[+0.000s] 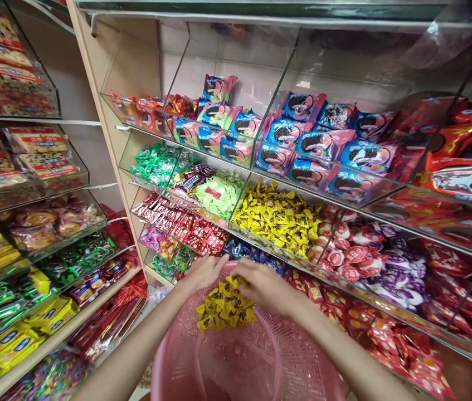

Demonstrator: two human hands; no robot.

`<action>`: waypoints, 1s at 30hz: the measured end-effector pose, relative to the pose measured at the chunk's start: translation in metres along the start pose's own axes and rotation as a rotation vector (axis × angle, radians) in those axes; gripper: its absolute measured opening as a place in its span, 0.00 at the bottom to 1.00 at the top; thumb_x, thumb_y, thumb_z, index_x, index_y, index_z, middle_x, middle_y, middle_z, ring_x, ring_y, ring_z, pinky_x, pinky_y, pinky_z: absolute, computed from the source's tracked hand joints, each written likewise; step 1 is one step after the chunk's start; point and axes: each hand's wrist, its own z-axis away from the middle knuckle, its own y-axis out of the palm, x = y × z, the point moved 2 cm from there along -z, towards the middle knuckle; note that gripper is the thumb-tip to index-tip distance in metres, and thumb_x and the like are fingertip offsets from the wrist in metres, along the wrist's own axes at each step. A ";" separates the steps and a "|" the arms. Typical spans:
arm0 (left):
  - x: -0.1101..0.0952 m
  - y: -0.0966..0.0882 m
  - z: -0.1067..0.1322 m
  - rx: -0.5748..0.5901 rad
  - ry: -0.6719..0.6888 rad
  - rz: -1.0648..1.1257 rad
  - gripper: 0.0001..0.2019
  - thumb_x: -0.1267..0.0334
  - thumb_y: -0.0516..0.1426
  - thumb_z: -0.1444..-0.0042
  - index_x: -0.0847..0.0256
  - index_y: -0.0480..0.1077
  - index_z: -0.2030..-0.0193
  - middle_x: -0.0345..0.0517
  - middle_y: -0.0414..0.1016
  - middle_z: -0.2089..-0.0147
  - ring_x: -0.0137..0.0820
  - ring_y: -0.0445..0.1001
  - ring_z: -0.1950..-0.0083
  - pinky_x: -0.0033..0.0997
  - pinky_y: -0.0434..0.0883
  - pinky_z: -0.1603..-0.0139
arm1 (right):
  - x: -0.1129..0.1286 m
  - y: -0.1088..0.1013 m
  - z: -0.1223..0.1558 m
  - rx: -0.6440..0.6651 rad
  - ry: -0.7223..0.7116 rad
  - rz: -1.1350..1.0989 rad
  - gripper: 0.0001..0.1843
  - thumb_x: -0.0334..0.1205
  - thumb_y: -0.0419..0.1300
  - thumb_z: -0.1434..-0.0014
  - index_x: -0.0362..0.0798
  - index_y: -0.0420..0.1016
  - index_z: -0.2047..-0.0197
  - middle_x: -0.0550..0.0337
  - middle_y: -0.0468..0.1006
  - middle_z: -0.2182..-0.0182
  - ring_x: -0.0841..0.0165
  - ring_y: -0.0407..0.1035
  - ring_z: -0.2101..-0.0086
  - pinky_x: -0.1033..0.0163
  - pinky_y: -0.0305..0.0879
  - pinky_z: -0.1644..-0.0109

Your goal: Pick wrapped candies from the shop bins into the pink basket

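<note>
Left hand (207,271) at basket (239,365) rim, likely steadying it; right hand (264,283), fingers curled, at candies (223,310); we can't tell either's grip.

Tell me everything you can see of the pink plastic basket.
The pink, plastic-looking basket is round and wide-mouthed, with small slots through its wall and a smoother-looking base. Its near side is cut off by the picture's bottom edge. It sits before the candy shelves, mouth toward the camera; its exact tilt is unclear. Yellow-wrapped candies lie heaped toward its far side. The left hand is at the far rim; the right hand's fingers curl by the candies.
</note>
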 end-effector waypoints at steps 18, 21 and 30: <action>0.000 0.001 0.003 0.011 -0.004 -0.030 0.38 0.37 0.29 0.46 0.59 0.73 0.66 0.53 0.77 0.66 0.43 0.74 0.59 0.32 0.63 0.65 | 0.004 0.099 -0.015 0.152 -0.046 0.226 0.15 0.26 0.49 0.42 0.46 0.67 0.53 0.51 0.71 0.58 0.63 0.68 0.59 0.60 0.66 0.61; 0.000 -0.001 0.002 0.009 0.007 -0.028 0.38 0.38 0.28 0.46 0.58 0.73 0.67 0.52 0.77 0.67 0.42 0.74 0.61 0.32 0.63 0.66 | -0.001 0.085 -0.011 0.123 0.010 0.085 0.14 0.27 0.50 0.42 0.49 0.67 0.54 0.54 0.70 0.56 0.65 0.67 0.59 0.62 0.65 0.60; -0.004 -0.007 0.002 -0.017 0.007 0.003 0.38 0.38 0.28 0.46 0.59 0.72 0.72 0.49 0.75 0.72 0.38 0.74 0.65 0.29 0.61 0.69 | -0.014 0.077 -0.015 -0.033 -0.008 -0.366 0.07 0.30 0.55 0.44 0.47 0.71 0.62 0.57 0.69 0.59 0.68 0.64 0.56 0.64 0.62 0.52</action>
